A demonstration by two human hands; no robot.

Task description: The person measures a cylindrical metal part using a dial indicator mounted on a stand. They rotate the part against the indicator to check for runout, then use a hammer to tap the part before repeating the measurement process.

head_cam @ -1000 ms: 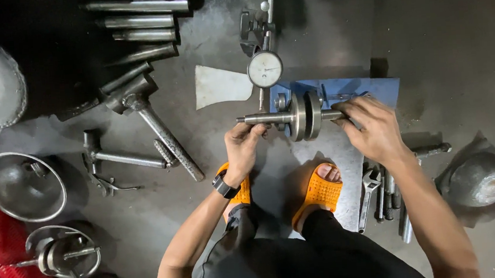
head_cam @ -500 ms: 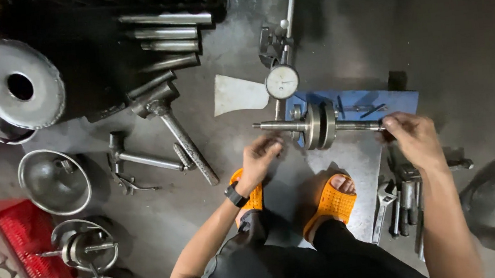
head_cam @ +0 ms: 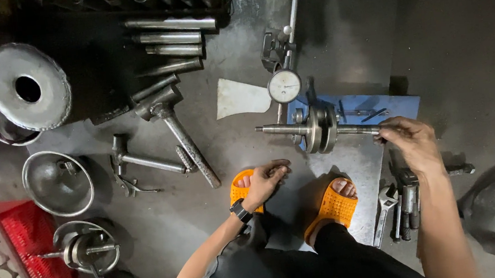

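The crankshaft (head_cam: 321, 128) lay horizontally on a blue stand (head_cam: 401, 104) set on the grey workshop floor, its two round webs upright side by side at the middle and a thin shaft running out to either side. The right hand (head_cam: 410, 139) pinched the end of the right shaft, fingers closed around it. The left hand (head_cam: 264, 182) was off the crankshaft, lower down, resting loosely curled and holding nothing on the toes of the foot in the left orange sandal (head_cam: 243, 192); a black wristwatch (head_cam: 241, 210) sat on that wrist. The other orange sandal (head_cam: 331, 207) stood just below the stand, on the metal plate (head_cam: 352, 166) in front of it.

A dial gauge (head_cam: 284, 86) on a clamp arm stood just above the left shaft, its round white face up. A white scrap (head_cam: 241, 98) lay beside the gauge to the left. Farther left lay a heavy hammer-like tool (head_cam: 177, 130) and, beyond it, a row of steel bars (head_cam: 172, 38). An adjustable wrench (head_cam: 383, 213) and a cluster of small tools lay under the right forearm. A red crate (head_cam: 9, 257) sat at the lower left corner, near metal bowls (head_cam: 58, 183).
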